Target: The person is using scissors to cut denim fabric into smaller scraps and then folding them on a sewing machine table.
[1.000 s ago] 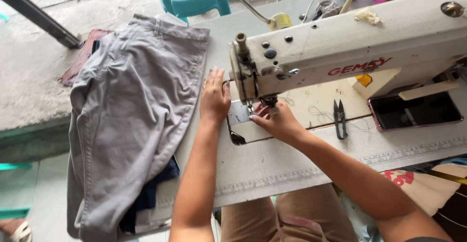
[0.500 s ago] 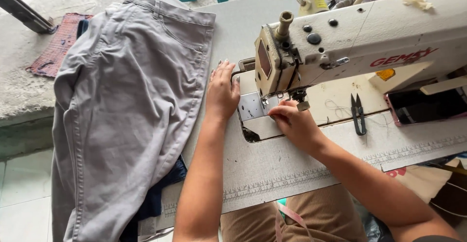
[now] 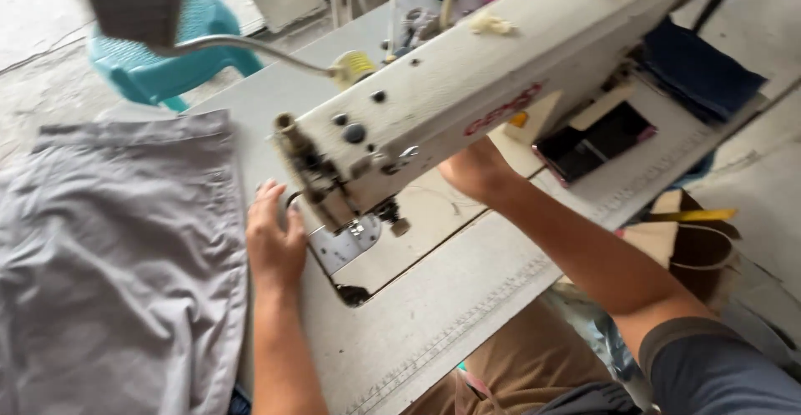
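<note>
A white industrial sewing machine [image 3: 501, 73] stands on a pale sewing table [image 3: 450, 323]. My left hand [image 3: 274, 240] lies flat on the table with its fingers spread, just left of the needle plate [image 3: 342, 246] and at the edge of grey trousers [image 3: 108, 256]. My right hand [image 3: 476, 169] reaches under the machine's arm; its fingers are hidden behind the machine body, so what it touches cannot be made out. The needle bar and presser foot [image 3: 385, 213] hang over the plate.
A black phone [image 3: 594, 141] lies on the table right of the machine. Dark blue cloth [image 3: 697, 69] is folded at the far right. A teal plastic stool [image 3: 163, 60] stands behind the table. A yellow thread spool [image 3: 357, 66] sits behind the machine.
My right hand has left the needle plate and moved right, under the machine's arm. My left hand stays flat by the plate. The view has swung closer and tilted.
</note>
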